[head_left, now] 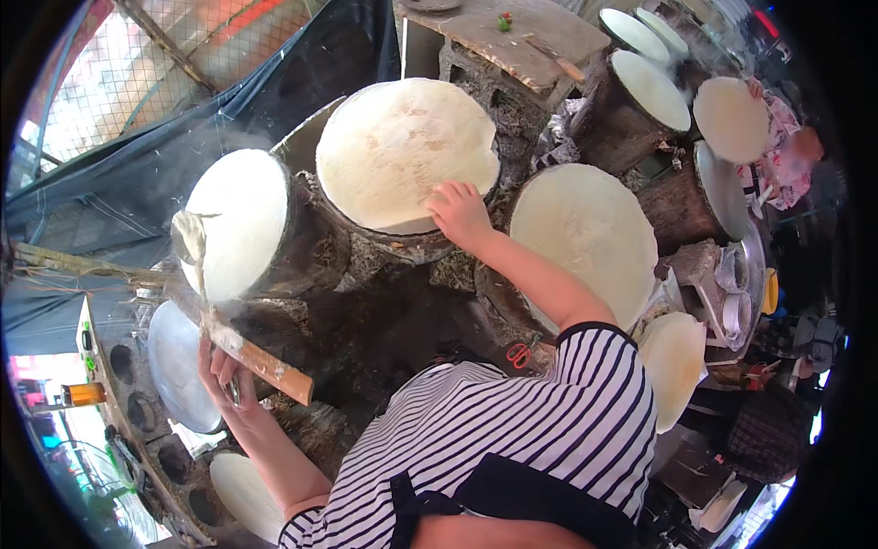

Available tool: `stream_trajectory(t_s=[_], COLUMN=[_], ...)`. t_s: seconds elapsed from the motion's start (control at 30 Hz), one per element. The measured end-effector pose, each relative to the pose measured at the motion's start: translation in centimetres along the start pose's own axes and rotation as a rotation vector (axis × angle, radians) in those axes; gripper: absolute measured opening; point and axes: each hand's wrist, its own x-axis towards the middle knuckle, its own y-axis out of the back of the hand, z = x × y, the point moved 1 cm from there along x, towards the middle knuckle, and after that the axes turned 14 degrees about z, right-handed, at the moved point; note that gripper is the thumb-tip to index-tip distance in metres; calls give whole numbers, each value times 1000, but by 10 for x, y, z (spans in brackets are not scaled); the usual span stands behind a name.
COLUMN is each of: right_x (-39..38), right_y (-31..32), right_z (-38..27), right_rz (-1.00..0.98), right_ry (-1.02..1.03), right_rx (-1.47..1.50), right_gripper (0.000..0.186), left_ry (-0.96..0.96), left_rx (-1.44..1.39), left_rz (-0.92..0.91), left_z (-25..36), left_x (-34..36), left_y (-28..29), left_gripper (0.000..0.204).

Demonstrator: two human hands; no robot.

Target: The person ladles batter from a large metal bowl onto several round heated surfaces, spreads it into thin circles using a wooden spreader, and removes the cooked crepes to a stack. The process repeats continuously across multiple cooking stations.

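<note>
A large round pale flatbread (402, 151) lies on the middle griddle, its near edge slightly off the rim with a shadow below. My right hand (460, 215) has its fingers curled over that near right edge. Lower left, my left hand (224, 366) is wrapped round a tool with a flat wooden handle (265, 364). The tool's narrow neck runs up to a rounded head (189, 240) crusted with whitish paste, which overlaps the white-coated left griddle (240, 220). Something small and metallic shows by the left fingers; I cannot make out what it is.
Another large flatbread (585, 238) covers the griddle to the right. Red-handled scissors (519, 355) lie near my right side. Far right, a person in pink (782, 151) holds a round flatbread (732, 119). A board (512, 37) stands behind; dark sheeting (302, 82) hangs at left.
</note>
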Motion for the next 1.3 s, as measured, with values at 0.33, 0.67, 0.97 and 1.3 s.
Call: stream_trajectory(t_s=[0.33, 0.67, 0.97, 1.3], right_x=[107, -178, -691, -818], right_y=[113, 427, 548, 517], right_z=[58, 133, 147, 165], right_rz=[398, 1037, 1593, 1105], right_ry=[-430, -1162, -1778, -2194], right_rx=[211, 969, 697, 474], right_gripper=[17, 25, 12, 14], left_ry=[-11, -230, -50, -83], left_rx=[100, 585, 449, 278], left_rz=[-61, -63, -163, -64], left_z=[-63, -79, -123, -183], left_x=[-95, -207, -292, -416], left_y=[3, 86, 114, 149], left_gripper=[34, 38, 41, 40])
